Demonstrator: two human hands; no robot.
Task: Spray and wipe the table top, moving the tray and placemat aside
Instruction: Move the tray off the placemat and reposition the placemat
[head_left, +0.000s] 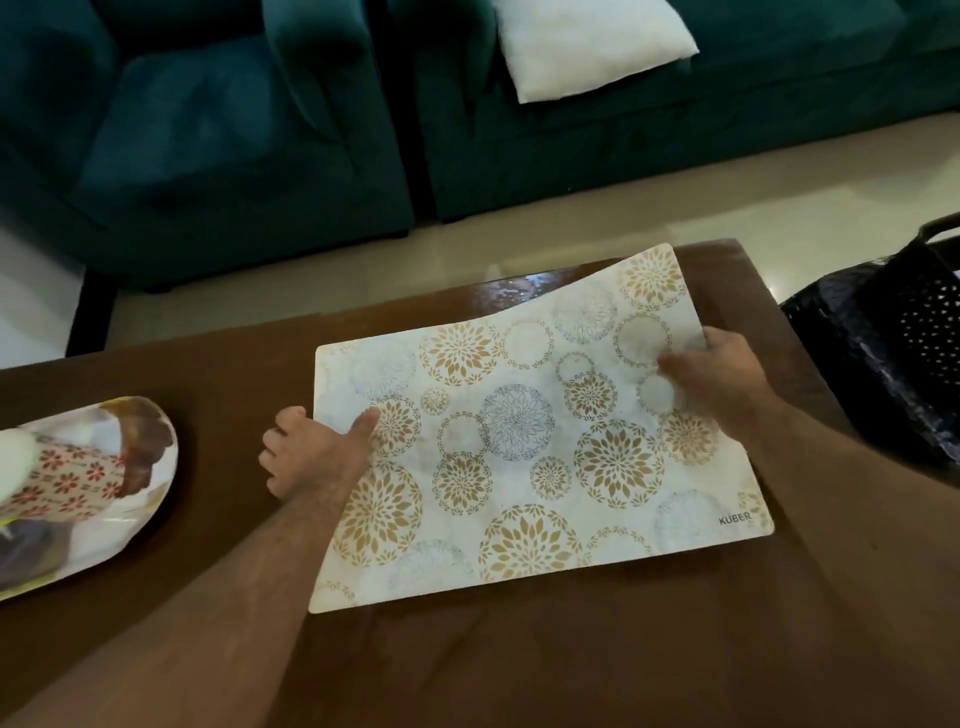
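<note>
A white placemat (519, 447) with gold and grey flower circles lies on the brown wooden table top (519, 654). Its far right corner is lifted and curved off the wood. My left hand (311, 452) pinches the placemat's left edge, thumb on top. My right hand (717, 374) grips the right edge near the raised corner. A printed oval tray (140, 467) sits at the table's left end, holding a flowered cloth and a pale rounded object that is cut off by the frame edge. A wet sheen shows on the table beyond the mat.
A teal armchair (208, 135) and a teal sofa (675, 130) with a white cushion (587, 47) stand beyond the table across a strip of pale floor. A black perforated basket (909, 338) sits at the right, off the table's end.
</note>
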